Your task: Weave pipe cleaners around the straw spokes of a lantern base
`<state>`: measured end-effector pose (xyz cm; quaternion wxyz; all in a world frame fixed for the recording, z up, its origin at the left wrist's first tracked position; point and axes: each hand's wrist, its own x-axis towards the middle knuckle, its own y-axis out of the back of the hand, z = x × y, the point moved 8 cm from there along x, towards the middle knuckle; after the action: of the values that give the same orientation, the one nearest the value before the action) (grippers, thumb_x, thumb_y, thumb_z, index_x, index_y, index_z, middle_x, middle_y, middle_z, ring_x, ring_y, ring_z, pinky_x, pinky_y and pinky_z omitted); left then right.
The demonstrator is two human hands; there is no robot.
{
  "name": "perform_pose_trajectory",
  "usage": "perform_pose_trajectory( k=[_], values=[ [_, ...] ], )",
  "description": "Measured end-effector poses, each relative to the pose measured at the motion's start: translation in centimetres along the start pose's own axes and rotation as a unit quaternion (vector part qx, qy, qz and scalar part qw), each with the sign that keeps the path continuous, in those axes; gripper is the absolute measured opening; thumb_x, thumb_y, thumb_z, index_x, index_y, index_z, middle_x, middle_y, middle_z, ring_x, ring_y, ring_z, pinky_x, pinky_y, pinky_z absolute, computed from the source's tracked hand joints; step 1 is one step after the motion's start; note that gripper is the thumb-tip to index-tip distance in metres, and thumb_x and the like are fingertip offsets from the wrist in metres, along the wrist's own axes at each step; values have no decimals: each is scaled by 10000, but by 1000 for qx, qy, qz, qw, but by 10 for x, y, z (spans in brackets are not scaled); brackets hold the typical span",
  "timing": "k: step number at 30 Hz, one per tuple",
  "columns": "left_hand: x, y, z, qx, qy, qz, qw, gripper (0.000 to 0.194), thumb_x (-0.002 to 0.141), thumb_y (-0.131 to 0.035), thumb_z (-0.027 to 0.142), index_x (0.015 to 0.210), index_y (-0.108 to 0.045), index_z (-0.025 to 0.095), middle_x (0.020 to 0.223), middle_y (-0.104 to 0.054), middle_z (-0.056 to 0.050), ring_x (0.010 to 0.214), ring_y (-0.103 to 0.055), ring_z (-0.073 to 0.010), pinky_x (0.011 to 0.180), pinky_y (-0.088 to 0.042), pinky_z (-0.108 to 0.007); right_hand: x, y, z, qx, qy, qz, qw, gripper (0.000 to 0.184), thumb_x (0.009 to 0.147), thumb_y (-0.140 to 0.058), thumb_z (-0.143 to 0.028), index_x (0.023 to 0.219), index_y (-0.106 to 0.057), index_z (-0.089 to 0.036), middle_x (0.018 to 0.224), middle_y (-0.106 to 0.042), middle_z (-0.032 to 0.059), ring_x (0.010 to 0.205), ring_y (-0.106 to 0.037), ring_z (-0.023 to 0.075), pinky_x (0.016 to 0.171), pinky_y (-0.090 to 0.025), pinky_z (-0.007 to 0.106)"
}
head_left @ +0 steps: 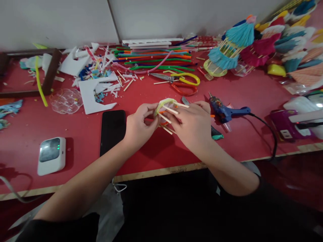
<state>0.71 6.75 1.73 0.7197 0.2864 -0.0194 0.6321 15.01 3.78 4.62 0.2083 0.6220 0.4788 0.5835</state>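
Observation:
Between my hands, above the red table, is a small craft frame (167,107) with a round yellow-rimmed base and several pale wooden sticks standing out from it. My left hand (139,125) pinches the rim of that base on its left side. My right hand (193,124) has its fingers closed round the sticks and the right side of the frame; some fingertips are hidden behind it. A blue hot glue gun (227,112) lies right of my right hand. Partly covered by that hand is a tool with a green-tipped handle (217,136).
A black phone (112,131) lies left of my left hand, with a white device (51,155) farther left. Scissors (185,80), coloured pipe cleaners (156,60) and foam scraps (87,97) lie behind. A blue-fringed craft piece (224,57) stands back right; the glue gun's cord (274,134) crosses the front edge.

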Motion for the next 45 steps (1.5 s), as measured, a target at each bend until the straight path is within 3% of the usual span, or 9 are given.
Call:
perform_pose_trajectory(
  k=[10,19,29,32,37,45],
  values=[
    [-5,2,12,71,-93,26,993,285,837,-682,126,1116,-668,181,1016,-808,-45,840,-784,-143,687,-635,-183,-3,10,-1,14,9,116,993,359,984,-585,-434,749,-760,-226,573,-657,10,605,-580,155,774,-383,342],
    [-7,2,19,119,-139,36,982,242,882,-667,203,1122,-691,184,883,-784,-10,699,-735,-102,659,-607,-177,-6,12,2,3,9,120,993,364,966,-602,-470,738,-760,-233,532,-621,3,567,-560,145,696,-369,325],
    [-5,-3,10,86,-41,-18,995,264,867,-654,228,1129,-686,212,959,-790,-21,788,-749,-135,713,-621,-222,-3,15,2,0,-10,120,993,417,971,-583,-483,663,-710,-233,518,-615,16,575,-590,168,666,-410,325],
    [-3,-2,0,33,12,-19,999,264,861,-685,246,1122,-672,210,968,-791,-29,824,-756,-143,678,-615,-203,-1,12,2,38,16,91,995,304,957,-617,-419,756,-729,-220,606,-664,33,639,-614,184,676,-444,325],
    [-1,-1,-7,0,37,-5,999,264,875,-664,239,1136,-654,198,1059,-788,-44,868,-761,-141,685,-621,-199,1,7,4,92,41,53,994,145,938,-632,-265,912,-758,-199,812,-754,65,722,-640,180,730,-494,316],
    [-3,-7,-2,-71,52,-67,994,287,854,-620,213,1138,-655,188,1083,-787,-82,971,-772,-216,708,-654,-261,-1,5,13,77,-32,47,995,150,931,-656,-269,935,-806,-274,776,-773,18,717,-674,181,720,-467,317]
  ],
)
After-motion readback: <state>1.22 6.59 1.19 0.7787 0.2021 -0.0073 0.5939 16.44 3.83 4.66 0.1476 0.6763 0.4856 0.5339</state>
